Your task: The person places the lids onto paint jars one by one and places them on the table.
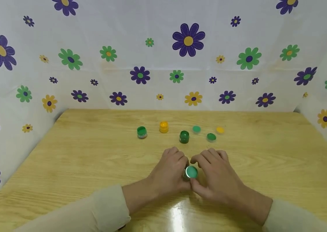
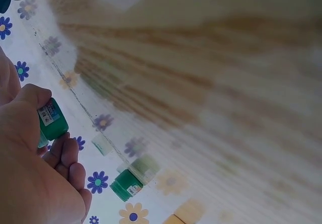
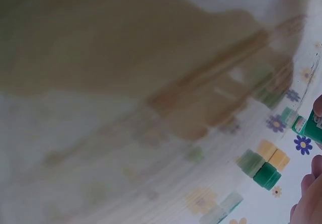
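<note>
Near the front middle of the table, my left hand (image 1: 170,170) grips a small green paint jar (image 2: 53,123) from its side, with the thumb along it in the left wrist view. The jar's round light-green lid (image 1: 191,172) faces up toward the head camera. My right hand (image 1: 219,177) curls its thumb and index finger about that lid, thumb tip right at the near edge. Its other fingers bend in behind the index finger. Only part of the right hand shows at the edge of the right wrist view.
Beyond the hands stand an uncapped green jar (image 1: 142,132), a yellow jar (image 1: 164,127) and a dark green jar (image 1: 184,137). Right of them lie a light-green lid (image 1: 196,129), a dark green lid (image 1: 211,137) and a yellow lid (image 1: 219,130). A flowered cloth (image 1: 163,58) hangs behind the wooden table (image 1: 79,161).
</note>
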`<state>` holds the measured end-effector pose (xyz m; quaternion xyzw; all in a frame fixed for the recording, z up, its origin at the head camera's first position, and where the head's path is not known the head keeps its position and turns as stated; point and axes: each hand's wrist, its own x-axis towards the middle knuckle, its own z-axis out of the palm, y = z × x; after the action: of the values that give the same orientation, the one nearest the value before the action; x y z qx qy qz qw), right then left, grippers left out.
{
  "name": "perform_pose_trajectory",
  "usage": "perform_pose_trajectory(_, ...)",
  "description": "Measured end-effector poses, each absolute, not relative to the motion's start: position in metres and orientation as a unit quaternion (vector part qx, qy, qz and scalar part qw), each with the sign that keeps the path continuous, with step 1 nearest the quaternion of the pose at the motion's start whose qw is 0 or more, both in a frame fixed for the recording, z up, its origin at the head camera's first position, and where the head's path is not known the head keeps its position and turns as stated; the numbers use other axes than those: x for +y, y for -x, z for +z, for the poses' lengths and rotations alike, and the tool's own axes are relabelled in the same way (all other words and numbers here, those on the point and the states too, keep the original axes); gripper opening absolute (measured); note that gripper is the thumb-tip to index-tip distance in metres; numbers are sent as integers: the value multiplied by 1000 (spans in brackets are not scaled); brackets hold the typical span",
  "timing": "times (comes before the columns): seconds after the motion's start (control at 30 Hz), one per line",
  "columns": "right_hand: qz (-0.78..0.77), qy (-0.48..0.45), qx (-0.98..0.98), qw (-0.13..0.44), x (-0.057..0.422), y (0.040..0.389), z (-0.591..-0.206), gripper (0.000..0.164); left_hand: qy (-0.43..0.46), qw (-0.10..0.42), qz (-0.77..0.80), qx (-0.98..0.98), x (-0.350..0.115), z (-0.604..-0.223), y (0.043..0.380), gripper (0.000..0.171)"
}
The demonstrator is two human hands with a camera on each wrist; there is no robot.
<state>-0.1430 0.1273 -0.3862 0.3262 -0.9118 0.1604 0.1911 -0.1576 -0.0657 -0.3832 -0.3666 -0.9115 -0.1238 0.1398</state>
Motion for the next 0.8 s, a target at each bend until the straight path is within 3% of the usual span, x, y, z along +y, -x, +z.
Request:
perform_pose_trajectory(0.3,160,-343,-902,210,126,150,-386,24,375,162,-133,-903,-67,-382,163,38)
perform_pose_trajectory(0.8,132,-332,-907,224,126,144,-389,26,380,159,-130,-902,-66,-387,158,36)
